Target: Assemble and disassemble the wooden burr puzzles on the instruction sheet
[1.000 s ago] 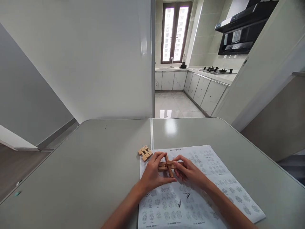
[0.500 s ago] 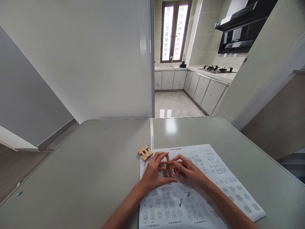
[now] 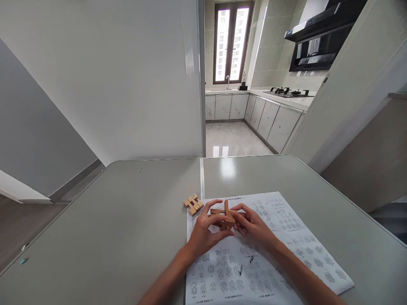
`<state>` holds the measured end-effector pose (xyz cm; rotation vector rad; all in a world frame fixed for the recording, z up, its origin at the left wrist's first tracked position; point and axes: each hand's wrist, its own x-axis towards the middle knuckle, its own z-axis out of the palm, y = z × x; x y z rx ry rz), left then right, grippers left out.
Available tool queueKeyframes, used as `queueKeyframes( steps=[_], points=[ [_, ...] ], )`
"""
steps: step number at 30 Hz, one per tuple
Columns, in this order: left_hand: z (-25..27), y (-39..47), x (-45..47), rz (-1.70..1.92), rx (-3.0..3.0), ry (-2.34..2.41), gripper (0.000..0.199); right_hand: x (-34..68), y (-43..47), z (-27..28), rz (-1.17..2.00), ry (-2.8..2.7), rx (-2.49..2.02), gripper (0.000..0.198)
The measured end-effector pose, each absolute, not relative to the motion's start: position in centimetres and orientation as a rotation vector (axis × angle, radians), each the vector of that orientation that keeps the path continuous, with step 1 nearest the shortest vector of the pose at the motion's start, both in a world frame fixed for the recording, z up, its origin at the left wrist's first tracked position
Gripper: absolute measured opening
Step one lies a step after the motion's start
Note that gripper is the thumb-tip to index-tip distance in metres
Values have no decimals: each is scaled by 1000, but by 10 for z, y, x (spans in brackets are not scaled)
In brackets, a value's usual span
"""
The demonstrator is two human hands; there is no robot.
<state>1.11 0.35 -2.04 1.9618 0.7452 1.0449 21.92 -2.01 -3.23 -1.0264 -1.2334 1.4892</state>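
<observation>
Between my two hands, above the printed sheet [image 3: 267,254], is a wooden interlocking puzzle [image 3: 226,214] of crossed sticks, one of them standing upright. My left hand [image 3: 205,231] curls round its left side, thumb below and fingers above. From the right, my right hand [image 3: 251,222] pinches the puzzle with thumb and fingertips, which partly hide that end. Just beyond my left hand, several notched wooden pieces [image 3: 193,204] lie side by side at the sheet's upper left corner.
The sheet carries rows of small diagrams and lies on a grey-green table [image 3: 127,220] with a pale seam. A small green bit [image 3: 24,261] lies near the table's left edge. Past the far edge are a white panel [image 3: 143,84] and a kitchen with a stove [image 3: 289,92].
The puzzle has been turned in my hands, so its sticks point differently. My left fingers have shifted onto its front. The loose pieces stay where they were.
</observation>
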Motion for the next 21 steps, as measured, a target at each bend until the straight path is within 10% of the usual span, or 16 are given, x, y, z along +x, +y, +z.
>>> queueKeyframes(
  steps=[21],
  points=[
    [-36, 16, 0, 1010, 2496, 1301, 31, 224, -14, -31, 1227, -876, -1114, 44]
  ],
)
